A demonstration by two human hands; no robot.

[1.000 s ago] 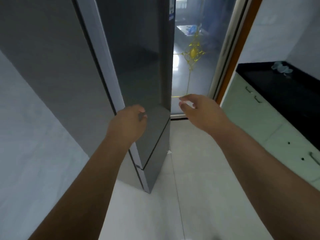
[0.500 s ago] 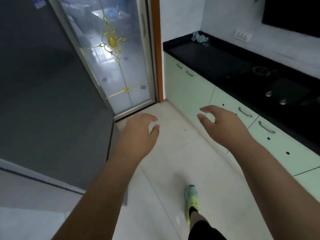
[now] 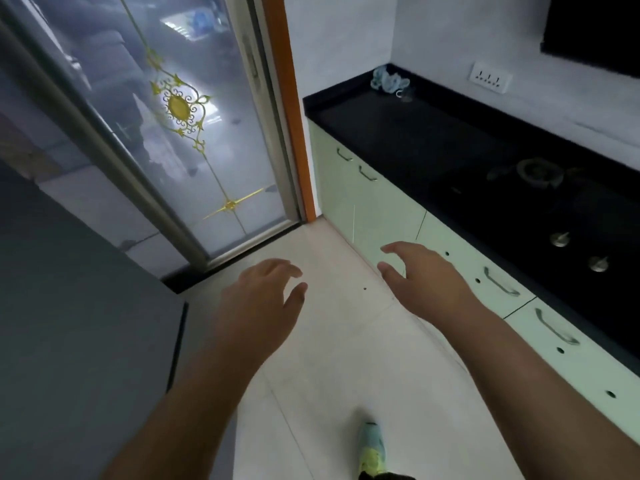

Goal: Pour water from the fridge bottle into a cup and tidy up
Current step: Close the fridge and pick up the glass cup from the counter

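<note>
I see both hands held out over the floor (image 3: 346, 358), empty. The left hand (image 3: 263, 306) has its fingers spread and a little curled, palm down, and it touches nothing. The right hand (image 3: 426, 275) is also spread, with the thumb apart from the fingers, and it holds nothing; it hangs just in front of the pale green cabinets (image 3: 381, 209).

At my left is the dark grey fridge (image 3: 69, 323), of which I see only the smooth closed front. The bottle and the cup I cannot find in this view (so I cannot say where they are).

Behind the fridge stands a frosted glass door (image 3: 207, 150) with a gold ornament (image 3: 178, 107), and beside it an orange frame (image 3: 291, 109). At my right runs the black worktop (image 3: 398, 133). In its far corner, near the wall, lies a light blue cloth (image 3: 386, 79), crumpled. Further along the worktop is a gas hob (image 3: 554, 202) with a burner (image 3: 538, 173) and two metal knobs (image 3: 559, 239). On the wall above is a white socket (image 3: 490, 77).

Low in the picture one foot in a blue and yellow shoe (image 3: 372, 452) stands on the floor, between my two arms.
</note>
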